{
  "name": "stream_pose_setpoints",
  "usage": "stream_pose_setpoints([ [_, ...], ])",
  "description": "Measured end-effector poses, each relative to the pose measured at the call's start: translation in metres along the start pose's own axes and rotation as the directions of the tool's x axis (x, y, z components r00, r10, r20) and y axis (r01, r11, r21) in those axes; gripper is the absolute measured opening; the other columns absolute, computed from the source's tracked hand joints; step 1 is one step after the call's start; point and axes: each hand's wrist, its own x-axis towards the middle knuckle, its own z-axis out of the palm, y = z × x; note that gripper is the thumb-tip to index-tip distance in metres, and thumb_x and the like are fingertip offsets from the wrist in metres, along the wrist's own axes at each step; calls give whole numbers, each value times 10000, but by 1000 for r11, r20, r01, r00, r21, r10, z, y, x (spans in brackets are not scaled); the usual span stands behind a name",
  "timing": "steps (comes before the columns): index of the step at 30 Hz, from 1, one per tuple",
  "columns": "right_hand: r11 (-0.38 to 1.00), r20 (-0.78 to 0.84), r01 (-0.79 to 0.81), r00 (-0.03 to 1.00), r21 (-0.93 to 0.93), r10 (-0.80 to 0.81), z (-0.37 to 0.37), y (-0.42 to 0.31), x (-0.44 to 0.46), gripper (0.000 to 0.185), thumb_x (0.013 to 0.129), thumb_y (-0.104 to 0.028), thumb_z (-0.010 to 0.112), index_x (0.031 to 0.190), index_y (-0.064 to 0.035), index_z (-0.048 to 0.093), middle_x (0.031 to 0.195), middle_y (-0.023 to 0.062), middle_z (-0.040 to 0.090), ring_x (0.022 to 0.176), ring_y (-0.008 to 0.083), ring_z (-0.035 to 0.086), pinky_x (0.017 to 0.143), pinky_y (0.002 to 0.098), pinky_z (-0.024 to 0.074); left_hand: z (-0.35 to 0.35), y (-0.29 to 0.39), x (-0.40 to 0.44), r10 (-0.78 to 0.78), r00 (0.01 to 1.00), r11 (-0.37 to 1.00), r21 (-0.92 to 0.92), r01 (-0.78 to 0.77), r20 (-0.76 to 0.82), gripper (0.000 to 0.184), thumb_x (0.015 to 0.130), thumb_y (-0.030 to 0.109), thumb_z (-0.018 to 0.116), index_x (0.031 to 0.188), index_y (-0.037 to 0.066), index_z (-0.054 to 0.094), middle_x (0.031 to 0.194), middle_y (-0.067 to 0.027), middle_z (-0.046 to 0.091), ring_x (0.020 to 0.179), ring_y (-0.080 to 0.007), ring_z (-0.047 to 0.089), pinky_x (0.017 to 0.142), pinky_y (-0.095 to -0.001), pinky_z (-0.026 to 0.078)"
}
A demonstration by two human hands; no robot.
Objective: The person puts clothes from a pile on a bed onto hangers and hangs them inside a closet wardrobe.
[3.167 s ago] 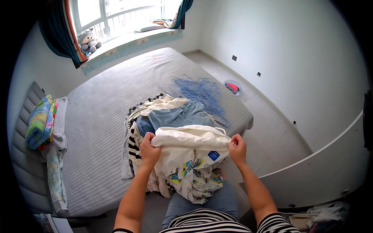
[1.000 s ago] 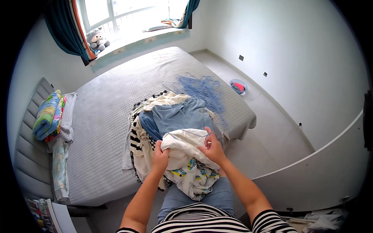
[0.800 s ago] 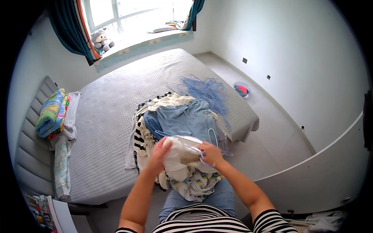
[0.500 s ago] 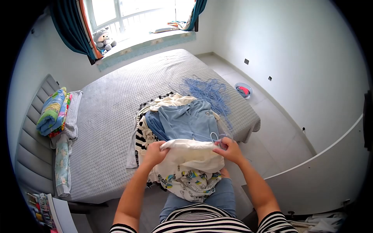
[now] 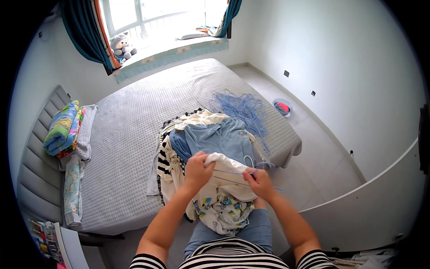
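Note:
My left hand (image 5: 199, 171) is closed on the top edge of a white garment (image 5: 228, 183), bunching it up. A thin blue cord (image 5: 228, 171) runs taut across the garment from near my left fingers to my right hand (image 5: 260, 183), which pinches it; loose ends trail off to the right. A patterned white cloth (image 5: 224, 210) with printed figures hangs below, over my lap. Just beyond my hands, light blue shorts (image 5: 220, 139) with a drawstring lie on top of a clothes pile. Whether my right fingers also hold the garment's edge is hidden.
A tangle of blue cord (image 5: 239, 112) lies on the grey bed (image 5: 130, 121) behind the pile. Folded colourful bedding (image 5: 65, 127) rests by the headboard (image 5: 42, 166). A basin (image 5: 282, 107) stands on the floor at right. A white panel edge (image 5: 367, 184) curves along my right.
My left hand has moved right and slightly up, gathering the white garment's edge. The cord is now stretched between my hands, and my right hand has shifted slightly down.

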Motion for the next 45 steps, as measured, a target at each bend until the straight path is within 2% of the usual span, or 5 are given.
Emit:
stream_pose_setpoints([
  [10, 950, 24, -86, 996, 301, 83, 25, 14, 39, 261, 968, -213, 619, 826, 5, 642, 687, 27, 568, 645, 89, 475, 583, 272, 375, -30, 11, -9, 61, 920, 911, 354, -209, 387, 286, 906, 364, 639, 913, 80, 678, 853, -105, 657, 844, -325, 643, 728, -443, 484],
  [14, 856, -323, 242, 851, -457, -413, 37, -13, 41, 172, 870, -148, 668, 1010, -53, 641, 862, 124, 621, 815, 297, 612, 705, 386, 443, -22, -24, -13, 27, 960, 958, 267, -104, 277, 273, 929, 328, 612, 929, 61, 668, 862, -139, 666, 798, -354, 644, 683, -455, 498],
  [18, 920, 361, 171, 932, -353, -35, 47, 38, -10, 316, 843, -272, 703, 1087, -85, 631, 1066, 94, 606, 1090, 302, 546, 918, 458, 377, -36, -61, -19, -70, 985, 997, 23, 67, 158, 236, 948, 249, 626, 916, 22, 683, 723, -159, 640, 617, -290, 593, 596, -379, 454],
  [40, 552, 475, 244, 818, -797, 325, 33, 60, -9, 434, 738, -493, 758, 1032, -181, 694, 1086, 9, 691, 1247, 240, 502, 1104, 557, 218, -75, -101, -44, -95, 970, 995, 16, 94, 223, 181, 924, 153, 667, 899, -26, 683, 623, -105, 575, 559, -125, 487, 552, -311, 422],
  [45, 593, 294, 375, 927, -712, -233, -14, 78, -1, 207, 788, -312, 742, 950, -200, 677, 1044, -54, 682, 1245, 255, 492, 1113, 580, 187, -76, -102, -46, -80, 978, 997, 7, 80, 192, 169, 928, 139, 654, 943, -26, 689, 659, -154, 611, 578, -149, 550, 580, -313, 455],
])
